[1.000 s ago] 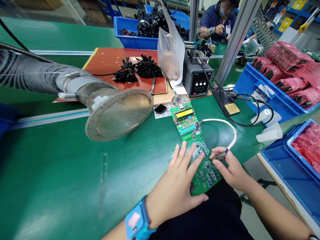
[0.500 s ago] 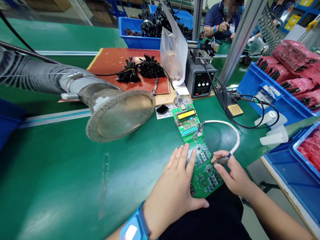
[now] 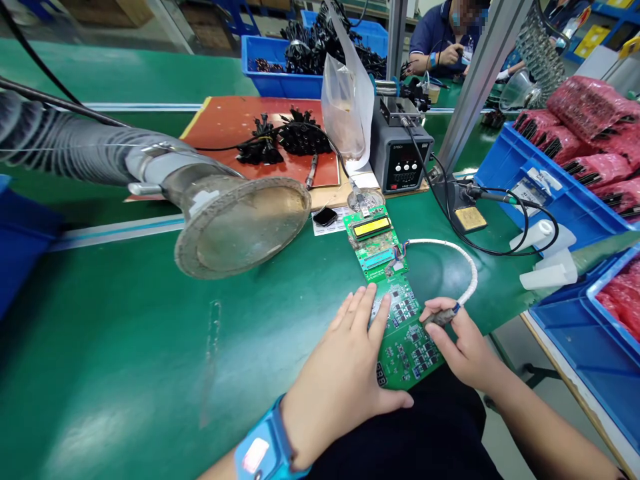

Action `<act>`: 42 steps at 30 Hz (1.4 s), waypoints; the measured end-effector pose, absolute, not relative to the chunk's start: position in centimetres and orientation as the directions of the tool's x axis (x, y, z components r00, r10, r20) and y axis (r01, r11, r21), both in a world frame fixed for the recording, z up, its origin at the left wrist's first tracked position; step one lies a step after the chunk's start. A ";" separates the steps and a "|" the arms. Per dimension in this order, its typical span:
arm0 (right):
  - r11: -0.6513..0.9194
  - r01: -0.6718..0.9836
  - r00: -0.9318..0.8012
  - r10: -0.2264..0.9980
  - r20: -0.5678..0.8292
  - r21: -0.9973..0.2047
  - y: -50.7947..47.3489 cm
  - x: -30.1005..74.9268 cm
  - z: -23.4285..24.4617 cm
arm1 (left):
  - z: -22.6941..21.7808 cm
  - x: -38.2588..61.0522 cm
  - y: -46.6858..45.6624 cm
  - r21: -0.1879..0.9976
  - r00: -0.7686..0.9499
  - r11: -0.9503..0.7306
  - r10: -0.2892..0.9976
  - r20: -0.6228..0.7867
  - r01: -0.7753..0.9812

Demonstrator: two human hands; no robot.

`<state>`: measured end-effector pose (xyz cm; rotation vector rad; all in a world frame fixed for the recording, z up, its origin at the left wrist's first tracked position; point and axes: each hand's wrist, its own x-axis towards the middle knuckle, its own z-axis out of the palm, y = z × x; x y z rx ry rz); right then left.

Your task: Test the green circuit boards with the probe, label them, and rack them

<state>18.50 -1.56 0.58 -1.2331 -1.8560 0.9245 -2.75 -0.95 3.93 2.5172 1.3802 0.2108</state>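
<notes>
A green circuit board panel (image 3: 407, 337) lies at the near edge of the bench. My left hand (image 3: 345, 363) rests flat over its left side with fingers spread, hiding part of it. In my right hand (image 3: 465, 340) is a grey, taped probe (image 3: 440, 317), pinched between thumb and fingers, its tip at the panel's right edge. From the probe a white wrapped cable (image 3: 473, 267) curves back to a programmer board (image 3: 383, 267). That board has a lit yellow display (image 3: 371, 227) and lies just beyond the panel.
A fume extraction hood (image 3: 245, 230) spreads over the left bench. Behind stand a soldering station (image 3: 403, 160), a plastic bag (image 3: 345, 117) and black cable bundles (image 3: 300, 133) on a red mat. Blue bins (image 3: 537, 170) with pink-wrapped packs are at right. Another person (image 3: 443, 47) sits across.
The view has shifted slightly. Both hands, the probe and the panel keep nearly the same positions relative to one another.
</notes>
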 end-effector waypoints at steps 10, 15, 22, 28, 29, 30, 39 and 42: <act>0.171 -0.027 0.013 0.985 0.171 -0.985 -1.3 17.6 0.5 | 6.2 -5.9 -0.3 0.283 0.552 -0.552 0.829 0.086 0.785; 0.106 -0.151 0.204 0.976 0.074 -0.983 -0.2 18.0 -1.9 | 2.9 -15.0 -0.7 0.254 0.396 -0.399 0.916 0.066 0.881; 0.036 -0.077 0.268 0.963 0.014 -0.996 0.3 18.4 -4.6 | -1.2 -17.3 -1.4 0.210 0.330 -0.344 0.939 0.099 0.915; 0.040 -0.037 0.269 0.963 0.029 -0.998 0.3 18.3 -4.5 | 4.4 -3.7 -0.2 0.299 0.497 -0.485 0.867 0.042 0.822; 0.042 -0.037 0.268 0.963 0.030 -0.998 0.3 18.4 -4.6 | 4.9 -1.9 -0.1 0.303 0.521 -0.493 0.853 -0.015 0.815; 0.045 -0.039 0.270 0.962 0.032 -0.998 0.3 18.5 -4.7 | 5.1 -0.5 0.0 0.296 0.528 -0.490 0.847 -0.060 0.820; 0.052 -0.153 0.281 0.960 0.007 -0.987 0.3 18.5 -4.9 | 7.5 -3.0 -0.2 0.503 0.451 -0.450 0.883 0.128 0.738; 0.053 -0.188 0.290 0.957 -0.004 -0.981 0.5 18.5 -4.8 | 6.4 -3.3 0.4 0.685 0.375 -0.495 0.865 0.332 0.535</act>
